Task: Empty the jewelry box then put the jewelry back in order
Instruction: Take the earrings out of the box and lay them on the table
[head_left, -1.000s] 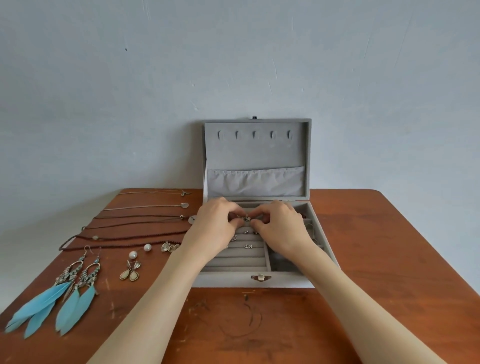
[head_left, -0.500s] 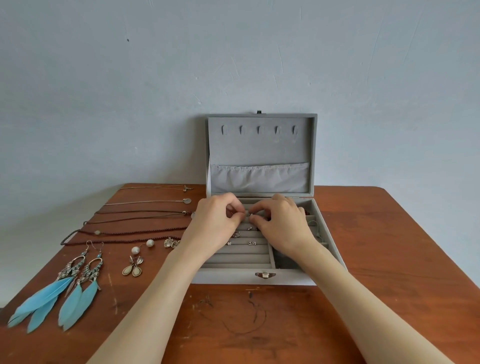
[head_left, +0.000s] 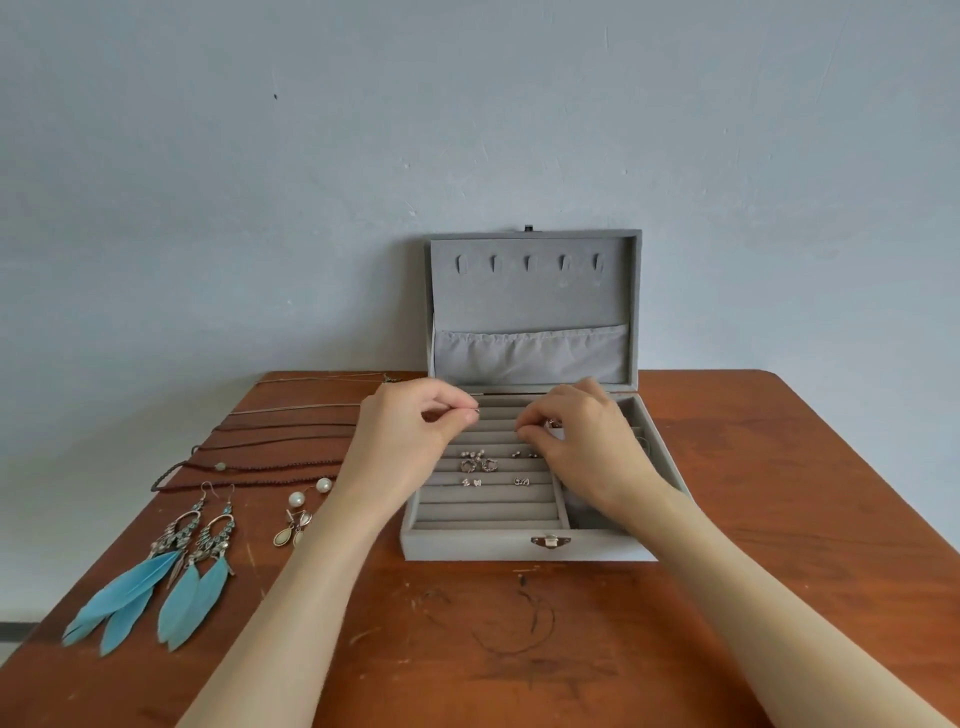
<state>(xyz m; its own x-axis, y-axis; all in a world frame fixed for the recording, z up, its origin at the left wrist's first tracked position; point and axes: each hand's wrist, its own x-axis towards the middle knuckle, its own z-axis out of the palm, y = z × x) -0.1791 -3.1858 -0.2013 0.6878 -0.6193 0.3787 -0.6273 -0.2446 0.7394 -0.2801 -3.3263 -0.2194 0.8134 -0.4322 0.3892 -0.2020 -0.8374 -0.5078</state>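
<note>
Hands, previously meeting over the ring rolls, are now separating. Left hand (head_left: 402, 434) is pinching a small metal ring (head_left: 475, 412) between thumb and forefinger; right hand (head_left: 584, 447) is curling its fingertips around another small piece, too small to identify. Grey jewelry box (head_left: 467, 545) is standing open near the table's (head_left: 779, 519) far edge, stud earrings (head_left: 480, 464) sitting in its rolls. Blue feather earrings (head_left: 156, 582), pearl earrings (head_left: 309, 493) and cord necklaces (head_left: 270, 447) are lying along the left edge.
</note>
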